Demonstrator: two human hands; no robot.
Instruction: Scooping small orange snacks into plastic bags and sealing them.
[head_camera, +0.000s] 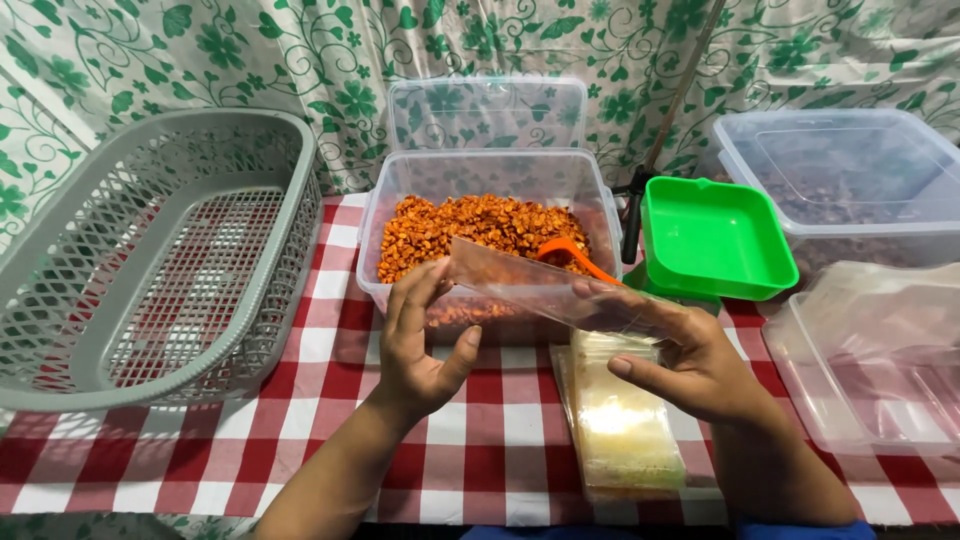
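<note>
Both hands hold one clear, empty plastic bag (530, 285) flat above the table. My left hand (420, 340) pinches its left end and my right hand (680, 355) grips its right end. Under the right hand a stack of clear plastic bags (620, 430) lies on the red-and-white checked cloth (480, 450). Just behind the held bag stands a clear tub (400, 180) filled with orange-brown snack pieces (470, 225). An orange scoop (572, 255) rests in the pieces.
A grey lattice basket (150, 260) sits tilted at the left. A green square tray (715, 235) stands right of the tub, with a dark pole (660, 140) beside it. Clear lidded containers (850, 180) and another clear container (870, 350) fill the right side. A leafy patterned curtain hangs behind.
</note>
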